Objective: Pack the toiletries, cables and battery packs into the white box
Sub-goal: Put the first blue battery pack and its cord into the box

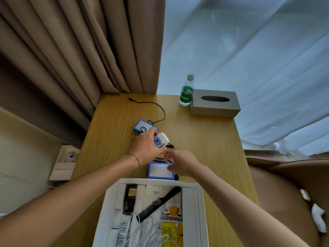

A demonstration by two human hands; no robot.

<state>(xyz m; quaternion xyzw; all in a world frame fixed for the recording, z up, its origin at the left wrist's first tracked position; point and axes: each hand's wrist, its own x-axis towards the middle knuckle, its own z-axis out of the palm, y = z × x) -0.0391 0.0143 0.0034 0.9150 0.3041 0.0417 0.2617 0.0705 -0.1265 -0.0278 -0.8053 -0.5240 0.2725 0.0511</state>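
The white box (200,207) stands open at the table's near edge, holding a black comb (156,204), a dark bottle (130,196), white cables (147,232), sachets and a yellow packet. My left hand (146,148) grips a small white bottle with a blue pattern (161,139) above the table. My right hand (181,164) rests its fingers on the far right corner of a blue-edged white battery pack (160,170) just beyond the box. A second blue-edged battery pack (143,126) lies farther back, with a black cable (156,107) looping from it.
A green-labelled water bottle (186,91) and a grey tissue box (214,102) stand at the table's far right. Brown curtains hang behind on the left and sheer white ones on the right. A tan seat (284,184) sits right of the table.
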